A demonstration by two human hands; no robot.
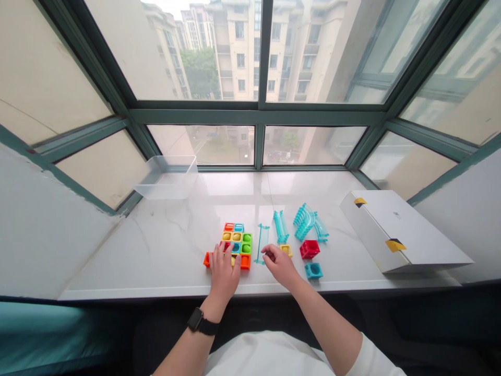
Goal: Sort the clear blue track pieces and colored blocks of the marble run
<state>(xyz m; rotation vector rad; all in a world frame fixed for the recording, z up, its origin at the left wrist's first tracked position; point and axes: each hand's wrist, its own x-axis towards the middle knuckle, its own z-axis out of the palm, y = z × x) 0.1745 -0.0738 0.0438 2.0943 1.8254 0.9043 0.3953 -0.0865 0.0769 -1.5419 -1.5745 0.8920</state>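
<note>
My left hand (224, 271) rests on a group of coloured plastic blocks (237, 237), fingers spread and pressing on their tops. The blocks are red, orange, yellow, blue and green, with round hollows, set side by side in rows; my fingers hide some of them. My right hand (279, 263) is curled, its thumb and fingertips drawn together at the right edge of a clear blue track piece (263, 237). Whether the fingers grip that piece or something small, I cannot tell. Just beyond this hand sits a yellow block (286, 250), partly covered by it.
Another straight blue track (281, 226), a curved track (304, 221) and a further track piece (321, 228) lie behind. A red block (309, 249) and a blue block (313, 270) stand to the right. A clear bin (168, 185) is back left, a white box (407, 230) at right.
</note>
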